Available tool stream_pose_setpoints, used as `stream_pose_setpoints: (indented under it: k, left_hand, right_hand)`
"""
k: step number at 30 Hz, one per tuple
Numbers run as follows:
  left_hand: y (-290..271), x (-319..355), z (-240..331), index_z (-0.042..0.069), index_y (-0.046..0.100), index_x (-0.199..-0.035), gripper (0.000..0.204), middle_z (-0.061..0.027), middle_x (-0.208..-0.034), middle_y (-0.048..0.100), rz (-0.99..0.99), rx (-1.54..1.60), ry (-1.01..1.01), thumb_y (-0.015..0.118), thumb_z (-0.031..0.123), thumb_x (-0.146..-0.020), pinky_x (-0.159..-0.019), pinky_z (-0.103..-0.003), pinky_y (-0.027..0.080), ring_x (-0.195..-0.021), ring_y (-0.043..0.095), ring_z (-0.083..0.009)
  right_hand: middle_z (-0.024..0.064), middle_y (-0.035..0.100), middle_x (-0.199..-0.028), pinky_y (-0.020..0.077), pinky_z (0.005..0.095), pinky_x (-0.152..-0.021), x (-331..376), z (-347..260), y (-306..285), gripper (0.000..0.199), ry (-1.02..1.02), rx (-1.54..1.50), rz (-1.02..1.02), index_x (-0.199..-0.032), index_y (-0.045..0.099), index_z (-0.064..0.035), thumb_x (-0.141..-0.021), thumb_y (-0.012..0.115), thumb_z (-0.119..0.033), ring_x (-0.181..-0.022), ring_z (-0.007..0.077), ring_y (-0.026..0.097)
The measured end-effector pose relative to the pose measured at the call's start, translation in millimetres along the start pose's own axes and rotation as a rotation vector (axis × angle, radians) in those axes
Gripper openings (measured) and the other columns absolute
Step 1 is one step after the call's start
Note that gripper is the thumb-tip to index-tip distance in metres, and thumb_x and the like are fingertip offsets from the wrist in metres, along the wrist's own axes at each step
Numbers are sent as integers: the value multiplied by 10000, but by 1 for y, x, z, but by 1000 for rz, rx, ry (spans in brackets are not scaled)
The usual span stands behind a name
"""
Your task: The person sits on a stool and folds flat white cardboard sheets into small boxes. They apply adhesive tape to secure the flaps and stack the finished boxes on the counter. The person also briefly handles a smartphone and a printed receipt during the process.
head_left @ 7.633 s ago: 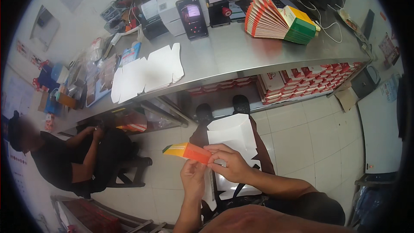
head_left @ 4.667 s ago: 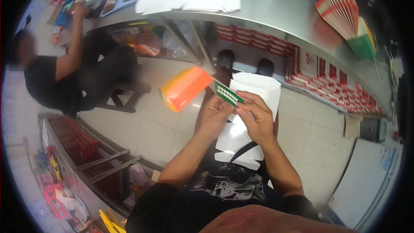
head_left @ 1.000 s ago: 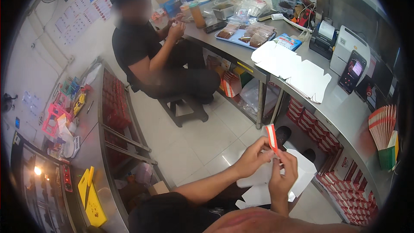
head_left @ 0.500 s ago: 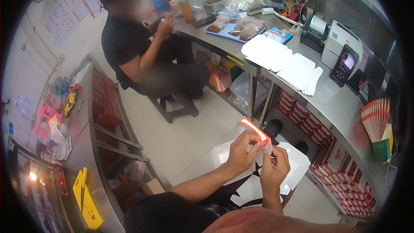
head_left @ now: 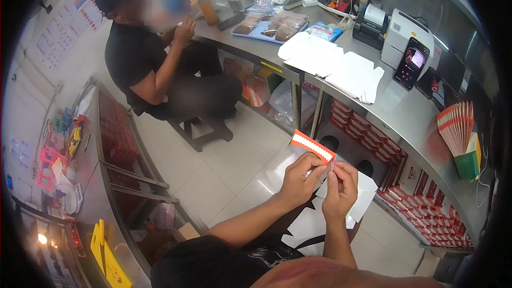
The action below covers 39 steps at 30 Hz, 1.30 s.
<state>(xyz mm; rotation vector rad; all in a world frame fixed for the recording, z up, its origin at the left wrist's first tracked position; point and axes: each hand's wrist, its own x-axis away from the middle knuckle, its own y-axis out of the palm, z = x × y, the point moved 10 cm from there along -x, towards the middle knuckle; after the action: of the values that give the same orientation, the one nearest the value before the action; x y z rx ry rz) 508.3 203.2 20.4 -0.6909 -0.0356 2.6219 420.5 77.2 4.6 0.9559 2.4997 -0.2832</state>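
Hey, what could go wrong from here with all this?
The red-and-white card piece might crease where your left hand and right hand pinch its end. The white cardboard on your lap could slide off. The smartphone standing on the steel counter might tip if bumped.

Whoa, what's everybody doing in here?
One person is pinching a small red and white card piece between their left hand and right hand, above white card on their lap. Another person in black sits on a dark stool with a hand raised. More white sheets lie on the metal counter.
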Motion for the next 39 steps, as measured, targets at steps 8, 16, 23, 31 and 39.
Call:
stream_pose_setpoints:
  k: [8, 16, 23, 31, 39]
  left_hand:
    - [22, 4, -32, -9, 663, -1100, 97, -76, -1086, 707, -193, 345, -301, 660, 43, -1018, -882, -314, 555, -986, 671, -124]
    - [29, 9, -42, -14, 627, -1135, 122, -80, -1081, 702, -223, 569, -367, 635, 60, -1038, -899, -316, 546, -980, 667, -138]
    - [21, 6, -37, -12, 636, -1155, 164, -66, -1072, 696, -175, 668, -319, 679, 52, -1010, -883, -288, 544, -971, 661, -123]
    - [16, 8, -28, -5, 663, -1161, 196, -92, -1193, 703, -36, 716, -249, 711, 4, -972, -1006, -320, 521, -1112, 659, -148]
    - [27, 21, -31, 12, 664, -1226, 221, -85, -1220, 694, -47, 829, -383, 664, 14, -1005, -973, -320, 525, -1134, 645, -142]
  right_hand:
    - [150, 589, -1244, 469, 372, -1018, -19, -3, -14, 83, 18, -194, -38, -1013, 706, 37, -948, 655, 28, -1164, 231, 581]
    - [168, 591, -1272, 486, 370, -1009, -16, -1, -14, 82, 144, -313, -35, -1000, 705, 46, -956, 658, -5, -1158, 228, 593]
    - [196, 586, -1322, 500, 380, -1023, -20, -15, -5, 114, 160, -342, -90, -1026, 710, 55, -984, 641, -25, -1201, 259, 617]
    - [220, 637, -1292, 490, 401, -1038, -16, -25, -4, 146, 3, -46, -143, -1078, 745, 22, -953, 673, -5, -1214, 282, 630]
    - [210, 591, -1327, 508, 421, -1066, -11, -16, -15, 104, 89, -331, -25, -1044, 695, 45, -955, 641, 35, -1214, 303, 645]
